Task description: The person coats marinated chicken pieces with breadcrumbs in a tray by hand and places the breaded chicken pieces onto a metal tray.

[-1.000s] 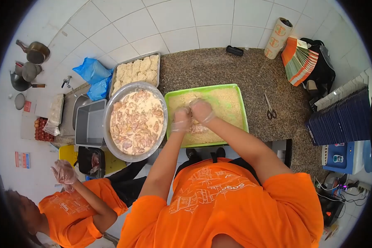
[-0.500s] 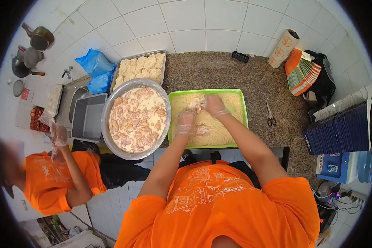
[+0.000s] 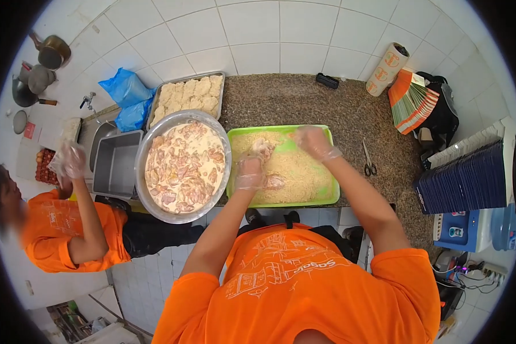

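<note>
A green tray [image 3: 333,199] of breadcrumbs [image 3: 304,186] lies in front of me on the counter. My left hand [image 3: 250,169], in a clear plastic glove, has its fingers closed on a partly coated piece of raw chicken [image 3: 262,149] at the tray's left side. Just right of that wrist, another chicken piece [image 3: 274,182] rests in the crumbs. Over the tray's upper right is my gloved right hand [image 3: 316,142], apart from the chicken. Its fingers are blurred, so whether they grasp crumbs is unclear.
Left of the tray stands a metal bowl [image 3: 227,172] of chicken in creamy liquid. Behind it is a metal tray [image 3: 219,109] of breaded pieces. Scissors [image 3: 370,163] lie to the right. A co-worker in an orange shirt [image 3: 69,229] stands at left, near a grey basin [image 3: 116,166].
My right hand has moved right, away from the chicken piece, baring some green tray bottom. My left hand stays at the piece. The co-worker has shifted, hands still raised.
</note>
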### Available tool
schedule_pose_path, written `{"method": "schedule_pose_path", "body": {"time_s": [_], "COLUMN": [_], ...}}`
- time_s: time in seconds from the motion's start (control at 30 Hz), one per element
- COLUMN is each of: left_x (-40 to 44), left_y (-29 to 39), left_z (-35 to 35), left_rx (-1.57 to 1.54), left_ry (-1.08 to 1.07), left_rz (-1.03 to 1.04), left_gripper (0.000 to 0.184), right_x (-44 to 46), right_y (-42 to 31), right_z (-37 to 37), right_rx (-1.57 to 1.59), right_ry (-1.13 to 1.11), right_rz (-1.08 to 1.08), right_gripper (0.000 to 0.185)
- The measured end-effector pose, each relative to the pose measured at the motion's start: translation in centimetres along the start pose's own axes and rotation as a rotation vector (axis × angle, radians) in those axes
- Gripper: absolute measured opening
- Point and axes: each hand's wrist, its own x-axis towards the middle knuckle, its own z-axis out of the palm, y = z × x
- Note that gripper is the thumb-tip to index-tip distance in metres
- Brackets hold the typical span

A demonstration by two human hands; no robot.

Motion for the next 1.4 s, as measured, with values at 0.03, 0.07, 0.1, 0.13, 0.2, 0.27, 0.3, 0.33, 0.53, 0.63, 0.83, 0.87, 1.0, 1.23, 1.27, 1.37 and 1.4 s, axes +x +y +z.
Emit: {"method": "schedule_pose_path", "body": {"time_s": [0.03, 0.07, 0.1, 0.13, 0.2, 0.27, 0.3, 0.33, 0.53, 0.63, 0.83, 0.87, 1.0, 1.23, 1.27, 1.37, 1.4], "left_x": [-0.2, -0.3, -0.4, -0.7, -2.7, -4.3, -5.1, -5.7, -5.9, -6.0, -6.6, -6.9, -6.9, 0.5, 0.1, -0.8, -0.9], "left_y": [0.6, 1.1, 1.3, 1.2, 1.2, 2.5, 3.0, 3.0, 1.1, 1.3, 2.4, 2.2, -0.4, 1.6, 2.4, 3.4, 3.5], "left_z": [-0.5, -1.1, -1.6, -1.9, -3.0, -5.7, -6.4, -5.8, -0.8, -2.7, 1.0, 0.8, 0.5, 4.4, 4.6, 3.3, 2.6], "left_rx": [-0.006, -0.050, -0.091, -0.091, -0.238, -0.232, -0.219, -0.218, -0.240, -0.346, -0.323, -0.399, -0.520, -0.078, 0.017, 0.097, 0.086], "left_ry": [-0.008, -0.014, -0.020, -0.025, 0.041, -0.159, -0.365, -0.381, -0.494, -0.371, -0.369, -0.261, -0.010, 0.203, 0.148, 0.035, -0.013], "left_rz": [0.002, 0.020, 0.040, 0.044, -0.095, -0.340, -0.586, -0.592, -0.533, -0.540, -0.596, -0.552, -0.529, -0.569, -0.508, -0.356, -0.261], "left_gripper": [0.013, 0.018, 0.023, 0.023, 0.043, 0.058, 0.074, 0.074, 0.102, 0.096, 0.074, 0.068, 0.053, 0.052, 0.053, 0.055, 0.055], "right_x": [-0.6, -1.6, -2.7, -3.7, -7.6, -10.7, -12.2, -13.8, -11.4, -11.1, -9.3, -8.1, -7.3, -8.1, -8.8, -11.0, -11.8], "right_y": [-0.2, -0.2, -1.1, -1.9, -2.1, -3.3, -4.4, -5.3, -6.6, -7.8, -9.4, -7.6, -9.1, -7.6, -7.5, -5.5, -4.8], "right_z": [0.8, 1.5, 1.4, 1.2, 0.4, -0.3, -0.7, -0.5, 7.8, 5.3, 9.2, 9.4, 6.0, 7.1, 5.0, 3.3, 3.5], "right_rx": [-0.063, -0.060, -0.027, 0.005, -0.052, -0.109, -0.057, -0.002, 0.276, 0.295, -0.016, 0.094, 0.423, 0.559, 0.577, 0.569, 0.544], "right_ry": [-0.038, -0.044, -0.088, -0.129, -0.128, -0.130, -0.223, -0.319, -0.046, -0.039, -0.147, -0.316, -0.232, 0.065, 0.075, 0.104, 0.131], "right_rz": [-0.064, -0.056, -0.031, -0.010, 0.143, 0.297, 0.361, 0.425, 0.328, 0.287, 0.397, 0.467, 0.452, 0.303, 0.373, 0.479, 0.506], "right_gripper": [0.035, 0.035, 0.038, 0.041, 0.051, 0.062, 0.073, 0.084, 0.099, 0.093, 0.085, 0.085, 0.077, 0.066, 0.063, 0.058, 0.056]}}
